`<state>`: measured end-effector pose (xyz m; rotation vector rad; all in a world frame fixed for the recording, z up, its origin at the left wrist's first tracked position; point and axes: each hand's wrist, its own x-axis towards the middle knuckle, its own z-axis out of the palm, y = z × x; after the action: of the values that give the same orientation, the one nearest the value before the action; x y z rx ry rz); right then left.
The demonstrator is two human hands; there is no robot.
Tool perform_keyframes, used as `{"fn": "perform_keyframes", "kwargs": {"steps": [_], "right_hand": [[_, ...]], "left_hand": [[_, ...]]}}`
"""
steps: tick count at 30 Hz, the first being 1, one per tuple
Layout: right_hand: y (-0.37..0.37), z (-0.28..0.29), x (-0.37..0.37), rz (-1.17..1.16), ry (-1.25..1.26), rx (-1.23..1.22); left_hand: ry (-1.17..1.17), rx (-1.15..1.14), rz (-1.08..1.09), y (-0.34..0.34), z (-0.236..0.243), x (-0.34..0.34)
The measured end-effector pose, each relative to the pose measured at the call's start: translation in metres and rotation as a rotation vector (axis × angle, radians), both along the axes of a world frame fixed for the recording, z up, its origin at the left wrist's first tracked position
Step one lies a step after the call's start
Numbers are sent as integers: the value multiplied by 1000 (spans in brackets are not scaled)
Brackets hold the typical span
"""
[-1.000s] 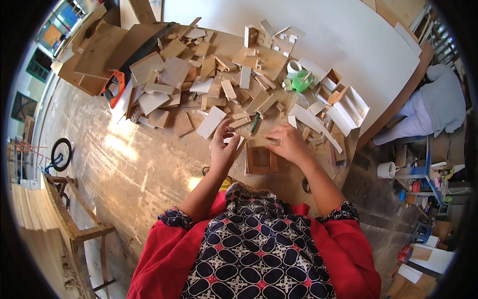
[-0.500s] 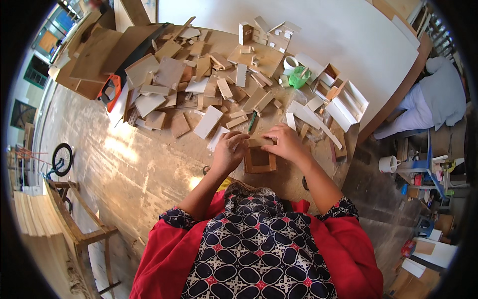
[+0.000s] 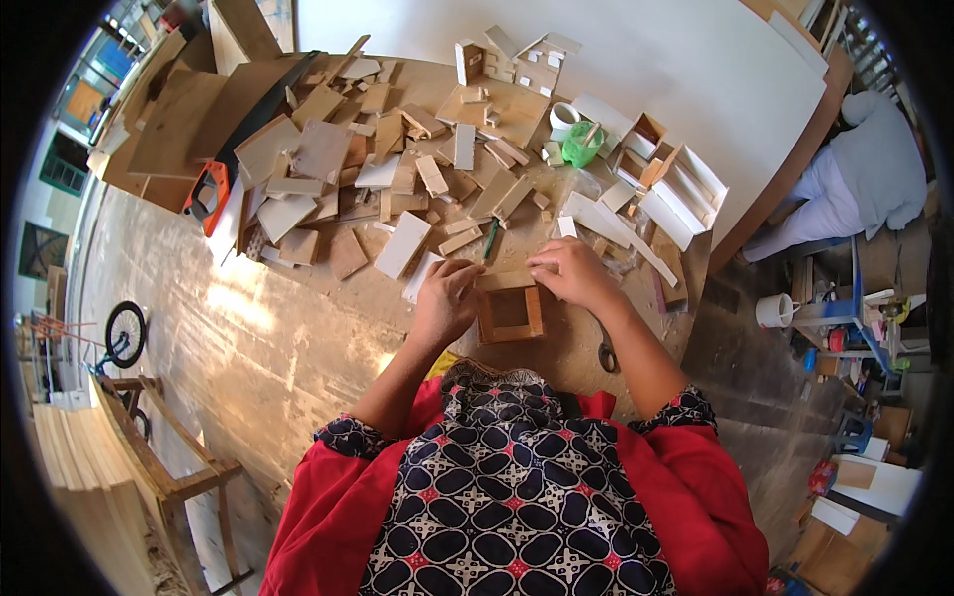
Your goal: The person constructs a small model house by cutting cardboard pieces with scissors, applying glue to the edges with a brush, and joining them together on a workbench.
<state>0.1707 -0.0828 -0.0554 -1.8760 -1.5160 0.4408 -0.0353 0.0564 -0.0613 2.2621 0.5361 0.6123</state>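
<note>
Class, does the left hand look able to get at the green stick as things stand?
Probably yes: the green stick lies just beyond the left hand, with nothing seen in between. The hand would likely have to leave the wooden strip, whose left end it seems to touch.

Take the box (image 3: 538,316) on the surface (image 3: 571,348) as the clock's centre. A wood strip (image 3: 507,281) lies along its twelve o'clock side, the left hand (image 3: 447,298) sits at ten and the right hand (image 3: 568,272) at one. Just beyond, toward twelve, lies a pen (image 3: 491,239); scissors (image 3: 603,350) rest near four. Wood scraps (image 3: 401,241) heap up at eleven, with a saw (image 3: 223,189) past them at ten. A model house (image 3: 543,72) stands farthest at twelve, a plastic container (image 3: 582,145) at one, a tray (image 3: 678,219) at two.
</note>
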Motion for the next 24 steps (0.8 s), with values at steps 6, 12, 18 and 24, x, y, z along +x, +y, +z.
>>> {"fn": "perform_keyframes", "kwargs": {"steps": [6,12,18,24], "right_hand": [[-1,-1,0,-3,-6,3],[-1,2,0,2,-12,-50],[-2,-1,0,-13,-8,-14],[-3,0,-1,-24,-16,-10]], "left_hand": [[6,32,-25,0,0,2],[12,48,-29,1,-4,4],[14,55,-34,1,-6,4],[27,64,-25,0,-7,3]]}}
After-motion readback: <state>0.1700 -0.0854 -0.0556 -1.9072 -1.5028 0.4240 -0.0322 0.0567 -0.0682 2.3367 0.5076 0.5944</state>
